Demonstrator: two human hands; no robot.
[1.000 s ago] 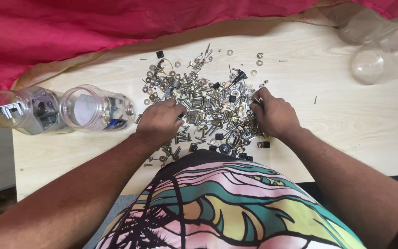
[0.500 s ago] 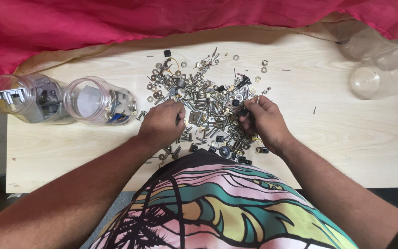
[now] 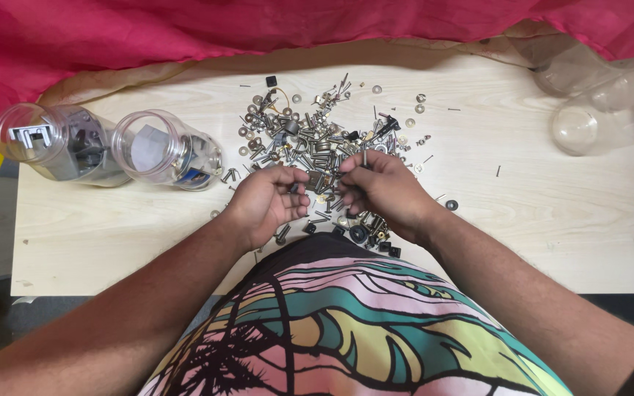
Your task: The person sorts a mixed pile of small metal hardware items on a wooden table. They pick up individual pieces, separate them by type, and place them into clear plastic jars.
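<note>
Jars, far left: two clear plastic jars (image 3: 108, 150) lie on their sides, mouths toward the camera, small parts inside.
Left hand: left hand (image 3: 267, 205) curled, palm partly up, at the near edge of the heap; whether it grips anything cannot be told.
Hardware: a pile of screws, washers and nuts (image 3: 317, 143) spread mid-table, touching both hands.
Right hand: right hand (image 3: 379, 187) pinches a slim metal screw (image 3: 365, 155) upright.
Risk: loose pieces near the front edge could be swept off by a wrist.
Surface: pale wooden table (image 3: 552, 220); empty clear containers (image 3: 603, 103) far right.
Room: red cloth (image 3: 111, 37) bunched behind.
</note>
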